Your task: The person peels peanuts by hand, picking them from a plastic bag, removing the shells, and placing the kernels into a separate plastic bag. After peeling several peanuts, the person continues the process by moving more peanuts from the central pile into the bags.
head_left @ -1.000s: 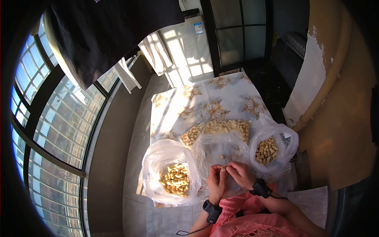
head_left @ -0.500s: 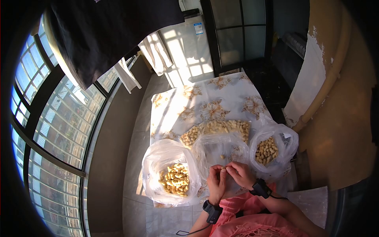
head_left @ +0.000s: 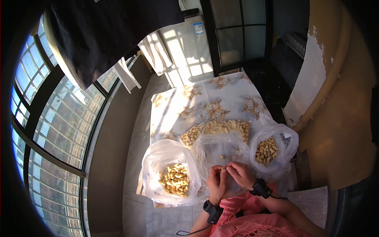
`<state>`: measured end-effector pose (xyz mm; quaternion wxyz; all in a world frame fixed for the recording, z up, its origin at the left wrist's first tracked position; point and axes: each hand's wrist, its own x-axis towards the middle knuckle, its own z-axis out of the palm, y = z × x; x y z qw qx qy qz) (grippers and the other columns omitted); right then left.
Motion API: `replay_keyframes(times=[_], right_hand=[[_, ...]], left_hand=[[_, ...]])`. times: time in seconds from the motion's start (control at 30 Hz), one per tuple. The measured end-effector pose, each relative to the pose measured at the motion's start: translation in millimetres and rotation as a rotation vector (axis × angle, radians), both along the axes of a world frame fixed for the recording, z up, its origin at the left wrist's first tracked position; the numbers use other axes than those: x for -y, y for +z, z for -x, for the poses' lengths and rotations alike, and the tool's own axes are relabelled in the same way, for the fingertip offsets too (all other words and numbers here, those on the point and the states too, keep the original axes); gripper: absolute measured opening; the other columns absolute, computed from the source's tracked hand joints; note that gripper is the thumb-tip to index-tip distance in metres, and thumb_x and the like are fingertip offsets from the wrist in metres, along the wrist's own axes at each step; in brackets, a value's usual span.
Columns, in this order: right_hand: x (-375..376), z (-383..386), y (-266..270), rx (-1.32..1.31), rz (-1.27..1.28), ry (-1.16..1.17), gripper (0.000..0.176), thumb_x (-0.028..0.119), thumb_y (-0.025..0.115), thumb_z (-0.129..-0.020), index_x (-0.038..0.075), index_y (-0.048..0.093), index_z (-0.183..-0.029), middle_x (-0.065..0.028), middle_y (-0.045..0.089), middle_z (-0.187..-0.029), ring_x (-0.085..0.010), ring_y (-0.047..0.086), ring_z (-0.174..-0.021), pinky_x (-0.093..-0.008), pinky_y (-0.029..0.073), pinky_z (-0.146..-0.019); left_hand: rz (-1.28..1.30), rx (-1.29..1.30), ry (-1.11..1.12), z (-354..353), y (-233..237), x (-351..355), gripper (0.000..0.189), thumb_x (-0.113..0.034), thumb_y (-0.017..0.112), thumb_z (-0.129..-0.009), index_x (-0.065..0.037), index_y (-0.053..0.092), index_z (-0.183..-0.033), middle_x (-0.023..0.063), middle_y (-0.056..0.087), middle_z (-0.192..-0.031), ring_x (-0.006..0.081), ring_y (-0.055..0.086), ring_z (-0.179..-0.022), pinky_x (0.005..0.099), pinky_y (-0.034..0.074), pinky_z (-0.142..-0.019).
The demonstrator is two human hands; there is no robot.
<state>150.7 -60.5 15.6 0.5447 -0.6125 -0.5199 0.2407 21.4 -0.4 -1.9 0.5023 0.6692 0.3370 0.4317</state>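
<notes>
My left hand (head_left: 216, 183) and my right hand (head_left: 241, 175) meet at the front edge of the table, fingertips pinched together. Between them is a small tan peanut (head_left: 224, 168), mostly covered by the fingers. Just beyond lies an opened clear plastic bag (head_left: 201, 152), with one small peanut piece (head_left: 222, 157) inside it. Left of my hands, a whitish plastic bag (head_left: 152, 166) stands open around a pile of unshelled peanuts (head_left: 175, 179). To the right, another open plastic bag (head_left: 290, 142) holds more peanuts (head_left: 267, 151).
Behind the middle bag lies a long clear bag of peanuts (head_left: 225, 126). A flowered tablecloth (head_left: 169, 106) covers the table. Dark cloth (head_left: 118, 35) hangs at upper left, near barred windows (head_left: 63, 122). A brown pipe (head_left: 327, 83) runs down the right wall.
</notes>
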Motion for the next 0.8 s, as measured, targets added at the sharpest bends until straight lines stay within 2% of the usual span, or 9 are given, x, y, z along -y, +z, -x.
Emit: replay_keyframes(times=[0.17,0.23,0.57,0.8], right_hand=[[-0.6,0.0,-0.7,-0.01,-0.008,-0.002,0.018,0.017,0.058,-0.1,0.0,0.063,-0.097,-0.0147,0.064,-0.083,-0.0296,0.063,-0.073,-0.0361,0.048,-0.065],[-0.5,-0.3,-0.1,0.0,-0.006,0.004,0.018,0.017,0.057,-0.1,0.0,0.063,-0.097,-0.0146,0.064,-0.083,-0.0292,0.063,-0.074,-0.0362,0.048,-0.065],[-0.2,0.1,1.0,-0.013,0.002,0.016,0.018,0.017,0.057,-0.1,0.0,0.063,-0.097,-0.0138,0.066,-0.085,-0.0283,0.065,-0.075,-0.0353,0.049,-0.066],[-0.4,0.4,0.4,-0.023,0.015,0.014,0.012,0.012,0.058,-0.099,0.001,0.064,-0.097,-0.0131,0.066,-0.084,-0.0276,0.066,-0.075,-0.0346,0.05,-0.066]], left_hand=[[0.019,0.022,-0.002,1.0,2.2,1.6,0.017,-0.014,0.064,-0.098,-0.002,0.057,-0.107,0.01,0.067,-0.083,0.0168,0.064,-0.072,0.0292,0.05,-0.066],[0.031,0.039,-0.008,1.9,4.4,2.5,0.015,-0.012,0.062,-0.099,0.0,0.055,-0.107,0.0045,0.065,-0.088,0.0084,0.06,-0.077,0.0239,0.048,-0.069],[0.021,0.099,0.043,4.6,-6.9,6.5,0.016,-0.012,0.061,-0.1,0.0,0.054,-0.109,0.0062,0.067,-0.092,0.0094,0.062,-0.082,0.0233,0.049,-0.074],[-0.115,0.096,0.06,7.4,1.5,14.0,0.018,-0.013,0.06,-0.1,0.001,0.053,-0.109,0.0068,0.067,-0.09,0.01,0.062,-0.076,0.0234,0.049,-0.069]])
